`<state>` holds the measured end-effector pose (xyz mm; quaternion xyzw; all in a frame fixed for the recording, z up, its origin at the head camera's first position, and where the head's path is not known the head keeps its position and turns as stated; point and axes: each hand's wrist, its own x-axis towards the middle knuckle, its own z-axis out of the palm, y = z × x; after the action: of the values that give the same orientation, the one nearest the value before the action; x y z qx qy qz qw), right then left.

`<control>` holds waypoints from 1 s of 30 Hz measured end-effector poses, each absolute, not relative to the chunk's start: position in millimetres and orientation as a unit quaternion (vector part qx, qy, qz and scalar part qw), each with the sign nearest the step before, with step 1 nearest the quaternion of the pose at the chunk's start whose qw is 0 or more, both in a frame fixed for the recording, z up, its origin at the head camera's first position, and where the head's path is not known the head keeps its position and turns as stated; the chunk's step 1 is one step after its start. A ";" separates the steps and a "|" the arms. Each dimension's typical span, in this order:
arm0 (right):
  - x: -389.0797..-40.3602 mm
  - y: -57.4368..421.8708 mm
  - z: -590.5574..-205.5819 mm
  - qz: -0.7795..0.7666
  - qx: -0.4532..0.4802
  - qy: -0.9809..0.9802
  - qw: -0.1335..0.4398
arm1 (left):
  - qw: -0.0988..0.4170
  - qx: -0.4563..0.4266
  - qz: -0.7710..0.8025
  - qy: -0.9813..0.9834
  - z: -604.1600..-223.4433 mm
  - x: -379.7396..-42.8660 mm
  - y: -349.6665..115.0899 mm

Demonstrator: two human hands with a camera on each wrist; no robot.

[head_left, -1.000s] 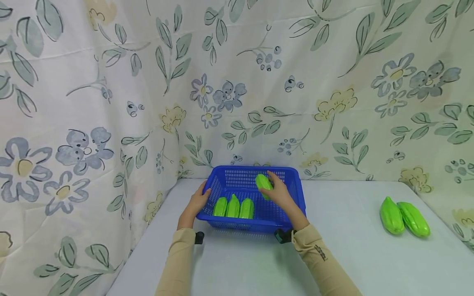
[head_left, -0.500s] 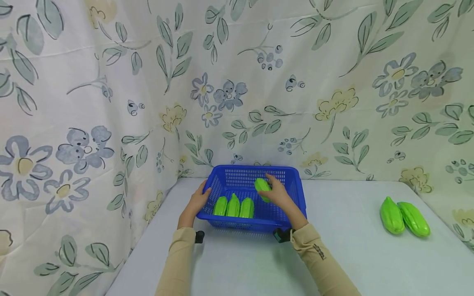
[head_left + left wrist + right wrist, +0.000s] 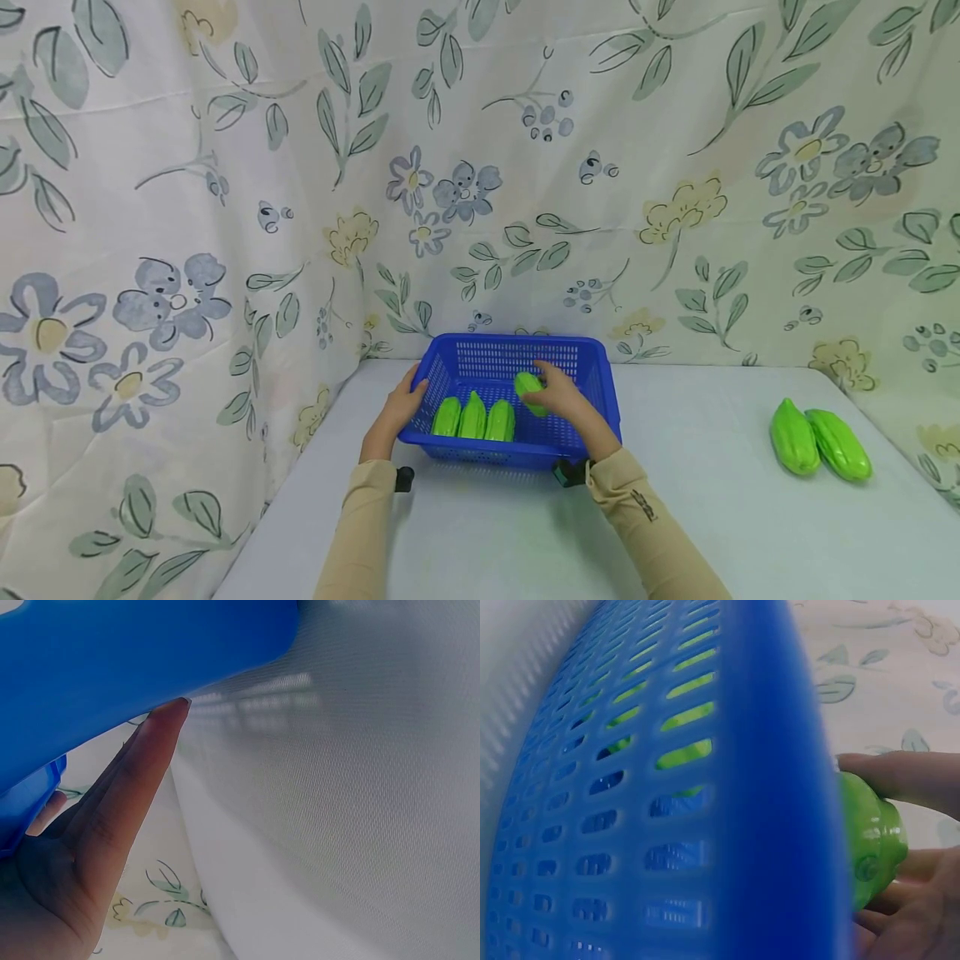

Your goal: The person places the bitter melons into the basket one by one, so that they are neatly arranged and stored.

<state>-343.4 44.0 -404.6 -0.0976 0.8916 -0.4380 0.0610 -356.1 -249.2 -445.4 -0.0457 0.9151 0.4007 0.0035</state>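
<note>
In the head view, a blue perforated plastic basket [image 3: 480, 450] stands on the white table. My left hand [image 3: 400, 408] holds its left rim, thumb on the inner side; in the left wrist view, the fingers [image 3: 131, 791] lie along the outside. My right hand [image 3: 564, 398] grips a glossy green ribbed fruit [image 3: 527, 385] inside the basket's right half, low over the floor; whether it touches the floor cannot be told. In the right wrist view, the fruit's knobbed end [image 3: 870, 840] shows between thumb and fingers, partly hidden by the rim. Three similar fruits [image 3: 472, 417] lie side by side at the basket's front left.
Two more green ribbed fruits [image 3: 819, 442] lie together on the table [image 3: 697, 467] at the far right. Behind and to the left hangs a floral cloth [image 3: 480, 208], close to the basket's back edge.
My right hand has lowered the green ribbed fruit a little further into the basket. The left hand keeps its place on the rim, and the other fruits have not moved.
</note>
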 end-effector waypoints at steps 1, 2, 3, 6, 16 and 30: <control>-343.0 43.7 -403.9 -0.436 -0.098 0.892 0.066 | 0.004 -0.046 0.401 0.915 -445.4 -356.2 -249.2; -342.6 43.3 -403.2 -0.433 -0.098 0.893 0.071 | 0.004 -0.046 0.401 0.915 -445.4 -356.4 -249.3; -342.4 42.8 -402.6 -0.430 -0.097 0.895 0.075 | 0.004 -0.047 0.401 0.915 -445.4 -356.3 -249.2; -342.9 41.9 -402.2 -0.422 -0.097 0.897 0.088 | 0.004 -0.048 0.401 0.915 -445.4 -356.2 -249.0; -348.3 40.2 -398.1 -0.371 -0.129 0.913 0.114 | 0.004 -0.048 0.400 0.915 -444.4 -356.2 -248.6; -344.6 34.3 -381.3 -0.321 -0.119 0.924 0.172 | 0.008 -0.050 0.399 0.916 -445.1 -356.1 -248.9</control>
<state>-344.6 34.3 -381.3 -0.1186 0.9238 -0.3208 0.1722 -356.1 -248.9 -445.1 -0.0498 0.9156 0.3990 0.0081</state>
